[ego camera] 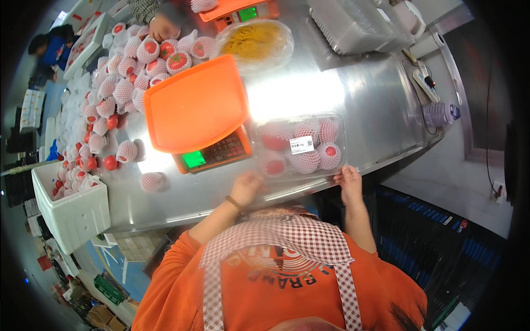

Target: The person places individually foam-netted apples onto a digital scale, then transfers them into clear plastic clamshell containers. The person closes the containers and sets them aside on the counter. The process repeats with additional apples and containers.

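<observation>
A clear plastic clamshell box [285, 165] lies before me near the front edge of the steel table [207, 192]. Inside it sit several tomatoes [331, 151] in white foam net sleeves, and a white printed label [301, 145] is on the lid. The fingers of my right hand [349, 181] pinch the box's near right corner. By the near left corner is my left hand [248, 187], blurred by motion; whether it touches the box is unclear. Just left of the box stands an orange weighing scale [196, 105] with its pan bare and its green display lit.
Sleeved tomatoes [123, 90] pile up at the left, above a white foam box [74, 211]. Another person's hand [162, 27] reaches into the pile. At the back are a bag of yellow rubber bands [256, 41], a second scale [244, 14] and stacked clear trays [348, 27].
</observation>
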Motion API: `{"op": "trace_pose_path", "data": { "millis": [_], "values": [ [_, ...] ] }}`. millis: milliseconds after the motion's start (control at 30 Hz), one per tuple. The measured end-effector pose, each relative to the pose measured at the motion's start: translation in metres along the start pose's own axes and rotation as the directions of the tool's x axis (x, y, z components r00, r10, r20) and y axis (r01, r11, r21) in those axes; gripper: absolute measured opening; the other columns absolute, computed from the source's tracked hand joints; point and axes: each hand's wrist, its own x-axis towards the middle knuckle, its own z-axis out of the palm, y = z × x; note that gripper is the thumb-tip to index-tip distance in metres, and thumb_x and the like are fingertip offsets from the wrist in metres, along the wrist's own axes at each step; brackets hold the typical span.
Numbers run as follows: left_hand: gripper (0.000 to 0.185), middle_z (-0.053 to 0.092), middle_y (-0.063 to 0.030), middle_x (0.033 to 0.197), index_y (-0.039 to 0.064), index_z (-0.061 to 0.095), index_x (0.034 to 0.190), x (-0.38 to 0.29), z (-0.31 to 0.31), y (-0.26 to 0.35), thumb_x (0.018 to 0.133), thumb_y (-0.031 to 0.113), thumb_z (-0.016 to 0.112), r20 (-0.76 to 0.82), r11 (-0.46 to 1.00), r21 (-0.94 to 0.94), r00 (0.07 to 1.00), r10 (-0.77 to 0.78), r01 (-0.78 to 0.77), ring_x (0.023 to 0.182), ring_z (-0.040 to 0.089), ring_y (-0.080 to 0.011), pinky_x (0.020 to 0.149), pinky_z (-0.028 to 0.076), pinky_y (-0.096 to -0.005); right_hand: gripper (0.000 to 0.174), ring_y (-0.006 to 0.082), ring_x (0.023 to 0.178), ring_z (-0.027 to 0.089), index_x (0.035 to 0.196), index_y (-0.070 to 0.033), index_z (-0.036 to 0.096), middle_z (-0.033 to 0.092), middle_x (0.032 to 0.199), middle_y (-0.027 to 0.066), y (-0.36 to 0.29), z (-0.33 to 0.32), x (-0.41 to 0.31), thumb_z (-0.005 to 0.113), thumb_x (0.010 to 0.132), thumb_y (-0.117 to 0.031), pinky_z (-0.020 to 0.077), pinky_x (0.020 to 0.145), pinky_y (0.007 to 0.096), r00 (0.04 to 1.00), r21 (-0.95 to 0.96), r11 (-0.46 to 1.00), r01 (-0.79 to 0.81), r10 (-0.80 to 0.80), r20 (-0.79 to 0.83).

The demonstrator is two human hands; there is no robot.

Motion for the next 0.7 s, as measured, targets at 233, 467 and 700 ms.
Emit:
{"op": "trace_pose_path", "data": {
  "millis": [233,467,700],
  "values": [
    [0.027,0.067,-0.0004,0.078,0.001,0.069,0.1,-0.018,-0.034,0.024,0.096,0.028,0.064,0.217,0.876,0.465,0.976,0.027,-0.128,0.069,0.057,-0.0072,0.064,0.049,-0.0263,0.02,0.0238,0.084,0.067,0.1,0.0,0.072,0.07,0.094,0.0154,-0.152,0.086,0.106,0.066,0.089,-0.016,0.0516,0.076,0.0329,0.681,-0.589,0.427,0.686,-0.661,0.315],
    [0.024,0.065,-0.0003,0.075,0.002,0.068,0.102,-0.03,-0.066,0.041,0.093,0.024,0.068,0.026,0.891,0.445,0.995,0.092,-0.094,0.065,0.055,-0.0066,0.059,0.046,-0.0236,0.022,0.0318,0.089,0.069,0.097,-0.007,0.075,0.072,0.093,0.0148,-0.17,0.326,0.228,0.069,0.085,-0.025,0.0532,0.077,0.0402,0.675,-0.7,0.164,0.695,-0.484,0.557],
    [0.027,0.067,-0.005,0.078,0.0,0.067,0.106,-0.034,-0.071,0.059,0.092,0.023,0.068,0.023,0.877,0.46,0.99,0.143,-0.137,0.069,0.061,-0.0109,0.063,0.051,-0.0266,0.023,0.0339,0.091,0.067,0.099,-0.01,0.075,0.071,0.094,0.0148,-0.165,0.354,0.254,0.065,0.086,-0.026,0.0521,0.081,0.043,0.761,-0.763,0.229,0.605,-0.447,0.47]
  ]
}}
